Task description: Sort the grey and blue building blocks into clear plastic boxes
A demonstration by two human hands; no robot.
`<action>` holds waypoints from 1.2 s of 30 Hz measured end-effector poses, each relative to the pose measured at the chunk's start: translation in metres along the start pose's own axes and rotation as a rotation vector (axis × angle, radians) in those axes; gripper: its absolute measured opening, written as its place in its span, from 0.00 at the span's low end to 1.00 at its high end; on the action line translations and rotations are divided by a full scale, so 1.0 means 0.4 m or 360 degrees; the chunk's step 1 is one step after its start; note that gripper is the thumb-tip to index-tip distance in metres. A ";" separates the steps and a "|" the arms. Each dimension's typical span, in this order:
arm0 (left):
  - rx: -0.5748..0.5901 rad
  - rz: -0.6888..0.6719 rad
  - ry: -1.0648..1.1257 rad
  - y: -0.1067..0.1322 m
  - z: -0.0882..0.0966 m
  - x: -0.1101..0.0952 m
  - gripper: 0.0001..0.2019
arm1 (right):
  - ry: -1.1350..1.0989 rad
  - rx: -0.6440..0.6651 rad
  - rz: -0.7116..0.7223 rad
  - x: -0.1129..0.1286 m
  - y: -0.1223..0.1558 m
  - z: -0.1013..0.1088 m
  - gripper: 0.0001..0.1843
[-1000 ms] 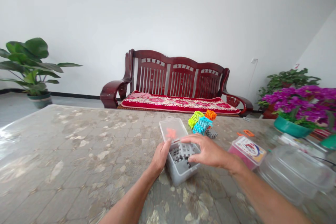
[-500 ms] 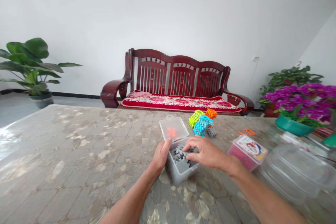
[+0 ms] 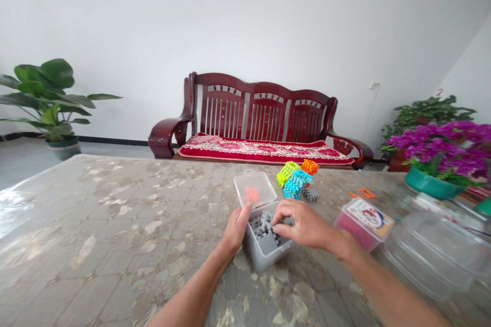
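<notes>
Head view looks down on both forearms reaching across a table (image 3: 115,214) with a mottled stone-like pattern under a clear cover. The left hand (image 3: 238,229) stands against the left side of a clear plastic box (image 3: 264,256), its fingers and thumb closed around that side in a narrow hold. The right hand (image 3: 303,226) arches over the box from the right, its fingertips (image 3: 276,222) curled down onto grey interlocking plastic pieces (image 3: 264,230) packed inside. Whether those fingers have hold of a piece cannot be told, since the hand hides the contact. The box sits on the table directly beneath both hands, and its hinged clear lid (image 3: 255,189) lies open just ahead of the grip, with an orange piece (image 3: 251,194) inside. Slightly farther ahead and to the right stands a cluster of lime green, blue and orange interlocking blocks (image 3: 295,180), with a small grey cluster (image 3: 311,194) beside it. Right of the right hand are a pink-filled plastic box (image 3: 362,225) with a printed label and a larger clear plastic container (image 3: 429,255). Well beyond the grip stands a dark red wooden bench (image 3: 261,112) with a red floral cushion (image 3: 264,151).
</notes>
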State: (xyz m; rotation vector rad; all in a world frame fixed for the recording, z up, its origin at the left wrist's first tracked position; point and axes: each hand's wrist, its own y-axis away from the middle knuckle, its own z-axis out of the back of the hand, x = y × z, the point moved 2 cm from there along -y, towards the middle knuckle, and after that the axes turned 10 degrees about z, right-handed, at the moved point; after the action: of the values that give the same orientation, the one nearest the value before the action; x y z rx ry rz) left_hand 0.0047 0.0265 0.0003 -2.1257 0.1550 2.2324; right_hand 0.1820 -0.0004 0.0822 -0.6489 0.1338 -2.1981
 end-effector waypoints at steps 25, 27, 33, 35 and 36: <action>-0.0035 0.0019 -0.0073 -0.009 0.002 0.017 0.25 | -0.0290 0.0036 -0.0240 -0.036 -0.019 -0.030 0.06; -0.0071 0.0027 -0.0097 -0.010 0.003 0.021 0.26 | -0.0188 0.0097 -0.0171 -0.027 -0.023 -0.030 0.07; -0.0052 0.0013 -0.0056 -0.003 0.004 0.008 0.26 | -0.0193 0.0029 -0.0176 -0.023 -0.016 -0.028 0.07; -0.0021 -0.0002 -0.0021 -0.003 0.003 0.004 0.26 | -0.0263 -0.0080 -0.0211 -0.025 -0.006 -0.026 0.05; -0.0004 -0.0012 -0.0001 -0.003 0.002 0.004 0.26 | -0.0274 -0.0147 -0.0220 -0.025 -0.001 -0.023 0.05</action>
State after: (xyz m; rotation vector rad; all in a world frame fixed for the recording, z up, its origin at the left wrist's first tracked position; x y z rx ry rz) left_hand 0.0040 0.0279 -0.0012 -2.1229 0.1445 2.2306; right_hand 0.1825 0.0063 0.0701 -0.9202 0.1035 -2.2660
